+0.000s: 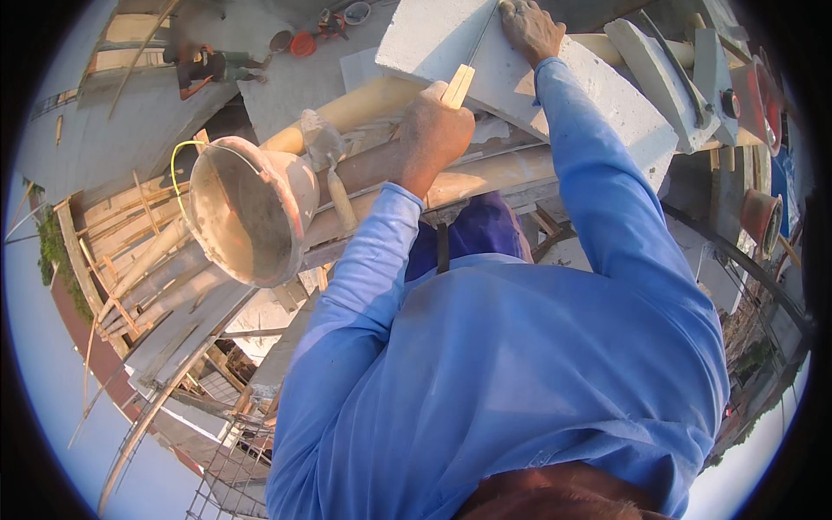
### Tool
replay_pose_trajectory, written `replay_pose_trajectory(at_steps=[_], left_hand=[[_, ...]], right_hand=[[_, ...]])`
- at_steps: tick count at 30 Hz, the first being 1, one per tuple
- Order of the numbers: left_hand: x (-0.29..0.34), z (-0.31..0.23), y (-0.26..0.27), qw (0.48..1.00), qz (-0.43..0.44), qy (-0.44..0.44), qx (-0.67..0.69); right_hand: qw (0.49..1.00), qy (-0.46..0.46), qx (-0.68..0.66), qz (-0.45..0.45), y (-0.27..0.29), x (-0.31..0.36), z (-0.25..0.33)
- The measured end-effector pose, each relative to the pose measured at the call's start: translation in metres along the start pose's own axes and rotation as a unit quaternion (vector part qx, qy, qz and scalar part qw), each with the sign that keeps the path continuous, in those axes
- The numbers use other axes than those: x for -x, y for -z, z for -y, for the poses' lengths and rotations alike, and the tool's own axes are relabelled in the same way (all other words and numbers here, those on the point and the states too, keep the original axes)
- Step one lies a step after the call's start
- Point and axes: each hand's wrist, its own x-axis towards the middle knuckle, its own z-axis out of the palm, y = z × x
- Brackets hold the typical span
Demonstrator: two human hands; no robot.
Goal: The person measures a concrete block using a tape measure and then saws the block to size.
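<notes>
My left hand (pixel 433 134) is closed round a tool with a pale wooden handle (pixel 458 85). A thin metal blade (pixel 483 35) runs from it along a large white lightweight block (pixel 611 113). My right hand (pixel 530 33) rests on the block near the blade's far end, fingers bent; whatever they pinch is too small to make out. Left of my left hand, a mortar-caked trowel (pixel 341 199) lies on the poles, wooden handle toward me. Beside it a tilted bucket (pixel 299 186) with a yellow handle has grey mortar residue inside.
Round wooden poles (pixel 377 100) cross beneath the block. More cut white blocks (pixel 663 82) stand at the right, near a reddish bucket (pixel 761 217). Far below at the upper left, another person (pixel 204 69) is near an orange bucket (pixel 302 44). Steel rebar (pixel 230 472) shows at the lower left.
</notes>
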Motion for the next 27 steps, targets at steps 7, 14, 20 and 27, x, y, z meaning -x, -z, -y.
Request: replay_pose_trajectory(at_steps=[7,14,20,27], left_hand=[[0.087,0.007,0.035,0.996,0.048,0.07,0.032],[0.083,0.024,0.028,0.997,0.031,0.067,0.033],[-0.008,0.006,0.004,0.998,0.031,0.048,0.028],[0.182,0.027,0.066,0.997,0.039,0.021,-0.064]], right_hand=[[0.999,-0.02,0.033,-0.032,-0.011,0.004,-0.025],[1.0,-0.006,0.003,-0.015,-0.005,0.004,-0.013],[0.998,0.0,0.001,0.065,0.005,0.003,0.005],[1.0,-0.013,0.015,0.007,-0.01,0.005,-0.017]])
